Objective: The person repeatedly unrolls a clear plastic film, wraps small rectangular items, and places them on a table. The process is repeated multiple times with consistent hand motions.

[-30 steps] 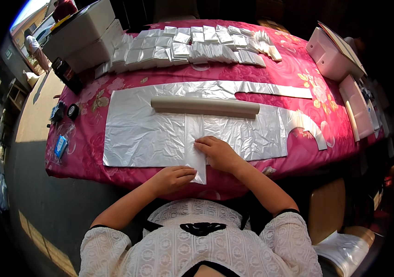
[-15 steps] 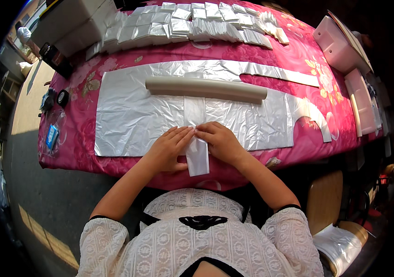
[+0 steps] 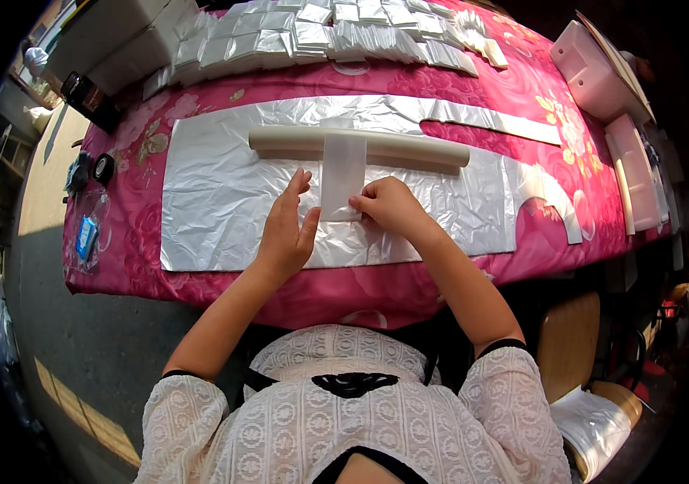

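Hands work a narrow white strip hanging from a roll at twelve o'clock on the table. Right hand pinches its lower corner in a narrow grip; left hand hovers flat, holding nothing. Keeping the strip taut and straight should prevent creases.

Rows of flat silvery packets along far edge of surface. Small clear bag with blue label near left edge. Pink-white boxes far right.

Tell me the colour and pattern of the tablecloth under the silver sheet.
The tablecloth is bright pink-red with a rose flower print, clearest in the head view.
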Demonstrator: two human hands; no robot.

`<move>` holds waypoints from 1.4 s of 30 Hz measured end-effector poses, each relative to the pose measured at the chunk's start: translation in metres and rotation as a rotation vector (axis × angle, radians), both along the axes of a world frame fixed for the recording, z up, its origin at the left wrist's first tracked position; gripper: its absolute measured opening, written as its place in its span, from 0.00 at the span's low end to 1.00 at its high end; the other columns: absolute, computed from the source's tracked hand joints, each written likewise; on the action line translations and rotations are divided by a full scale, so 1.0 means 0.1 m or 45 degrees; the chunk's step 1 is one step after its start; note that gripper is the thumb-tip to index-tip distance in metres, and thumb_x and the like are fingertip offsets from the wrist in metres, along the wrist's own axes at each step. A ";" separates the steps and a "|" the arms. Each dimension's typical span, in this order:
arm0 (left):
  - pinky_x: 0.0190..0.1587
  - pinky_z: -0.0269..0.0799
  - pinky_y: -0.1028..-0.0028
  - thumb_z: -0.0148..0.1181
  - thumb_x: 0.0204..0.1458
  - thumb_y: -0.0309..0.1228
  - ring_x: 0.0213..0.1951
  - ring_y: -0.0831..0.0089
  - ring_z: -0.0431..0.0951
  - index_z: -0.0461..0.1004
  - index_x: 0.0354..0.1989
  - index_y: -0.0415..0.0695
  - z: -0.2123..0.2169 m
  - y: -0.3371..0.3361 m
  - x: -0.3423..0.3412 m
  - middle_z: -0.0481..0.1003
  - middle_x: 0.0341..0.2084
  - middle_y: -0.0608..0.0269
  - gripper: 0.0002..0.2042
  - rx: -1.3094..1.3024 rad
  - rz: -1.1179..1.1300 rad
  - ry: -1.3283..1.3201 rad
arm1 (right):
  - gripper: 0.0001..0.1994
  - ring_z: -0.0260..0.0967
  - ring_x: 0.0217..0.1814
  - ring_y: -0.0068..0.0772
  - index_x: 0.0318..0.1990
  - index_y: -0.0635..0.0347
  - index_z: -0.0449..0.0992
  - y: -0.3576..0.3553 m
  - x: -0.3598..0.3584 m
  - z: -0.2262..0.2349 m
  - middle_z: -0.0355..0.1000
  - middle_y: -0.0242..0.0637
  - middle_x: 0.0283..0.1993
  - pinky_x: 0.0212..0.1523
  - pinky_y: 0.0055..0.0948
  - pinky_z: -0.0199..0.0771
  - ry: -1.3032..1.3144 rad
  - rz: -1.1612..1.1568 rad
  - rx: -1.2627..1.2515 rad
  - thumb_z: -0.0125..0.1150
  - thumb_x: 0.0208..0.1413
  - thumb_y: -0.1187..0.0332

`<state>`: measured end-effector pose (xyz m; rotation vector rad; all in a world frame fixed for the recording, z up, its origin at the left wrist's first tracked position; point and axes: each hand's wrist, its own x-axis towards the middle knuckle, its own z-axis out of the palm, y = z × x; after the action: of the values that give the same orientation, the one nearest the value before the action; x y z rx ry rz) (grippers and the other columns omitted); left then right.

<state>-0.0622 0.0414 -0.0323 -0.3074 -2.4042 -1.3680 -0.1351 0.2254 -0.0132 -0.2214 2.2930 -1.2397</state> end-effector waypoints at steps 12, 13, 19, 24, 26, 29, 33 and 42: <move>0.63 0.45 0.60 0.51 0.49 0.40 0.63 0.54 0.50 0.51 0.60 0.32 -0.18 0.14 0.12 0.51 0.61 0.44 0.33 -0.942 -0.215 -0.085 | 0.18 0.70 0.35 0.38 0.38 0.65 0.74 -0.05 0.16 -0.10 0.71 0.42 0.34 0.35 0.32 0.70 0.561 -0.015 0.239 0.65 0.41 0.63; 0.62 0.46 0.60 0.52 0.48 0.40 0.62 0.54 0.52 0.52 0.59 0.32 -0.17 0.15 0.11 0.53 0.60 0.43 0.33 -0.926 -0.201 -0.076 | 0.20 0.69 0.39 0.39 0.41 0.64 0.73 -0.05 0.22 -0.14 0.70 0.42 0.39 0.38 0.33 0.70 0.769 -0.018 0.269 0.66 0.40 0.62; 0.51 0.63 0.64 0.59 0.41 0.30 0.48 0.56 0.68 0.64 0.49 0.32 -0.04 0.11 -0.08 0.67 0.47 0.47 0.26 -0.781 -0.187 0.049 | 0.20 0.59 0.58 0.42 0.46 0.63 0.70 0.06 0.01 -0.29 0.65 0.41 0.53 0.60 0.35 0.57 1.662 0.633 0.277 0.60 0.45 0.64; 0.43 0.67 0.67 0.58 0.37 0.26 0.42 0.60 0.72 0.67 0.44 0.33 -0.05 0.07 -0.18 0.71 0.42 0.51 0.22 -0.876 -0.186 0.166 | 0.19 0.60 0.56 0.44 0.46 0.64 0.71 0.11 -0.04 -0.21 0.66 0.43 0.52 0.59 0.36 0.58 1.256 0.537 0.096 0.57 0.47 0.66; 0.43 0.67 0.68 0.57 0.37 0.24 0.42 0.61 0.72 0.68 0.43 0.33 -0.13 0.09 -0.23 0.71 0.41 0.52 0.20 -0.966 -0.179 0.187 | 0.18 0.61 0.55 0.44 0.46 0.65 0.71 0.13 -0.06 -0.19 0.67 0.43 0.51 0.58 0.36 0.59 1.212 0.501 0.012 0.56 0.46 0.69; 0.42 0.68 0.68 0.55 0.38 0.22 0.41 0.63 0.73 0.69 0.41 0.33 -0.13 0.11 -0.26 0.73 0.39 0.54 0.18 -1.102 -0.177 0.177 | 0.16 0.62 0.54 0.45 0.44 0.65 0.72 0.13 -0.16 -0.29 0.68 0.44 0.49 0.56 0.36 0.61 1.177 0.497 -0.048 0.53 0.44 0.74; 0.41 0.68 0.69 0.55 0.39 0.22 0.42 0.64 0.74 0.70 0.40 0.35 -0.09 0.09 -0.24 0.73 0.40 0.54 0.16 -1.073 -0.221 0.180 | 0.16 0.64 0.49 0.44 0.39 0.64 0.74 0.09 -0.16 -0.25 0.70 0.43 0.45 0.51 0.36 0.65 1.196 0.475 -0.097 0.52 0.38 0.79; 0.45 0.67 0.67 0.58 0.36 0.28 0.46 0.65 0.73 0.70 0.44 0.37 -0.04 -0.09 0.43 0.73 0.43 0.55 0.22 -0.766 -0.481 0.345 | 0.10 0.68 0.38 0.31 0.34 0.58 0.75 0.17 0.54 -0.26 0.72 0.31 0.34 0.39 0.30 0.70 1.432 0.659 -0.107 0.56 0.40 0.72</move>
<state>-0.0195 0.0325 -0.0363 -1.0702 -2.5404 -0.6234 -0.0807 0.2424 -0.0393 -1.7911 2.6969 -1.0255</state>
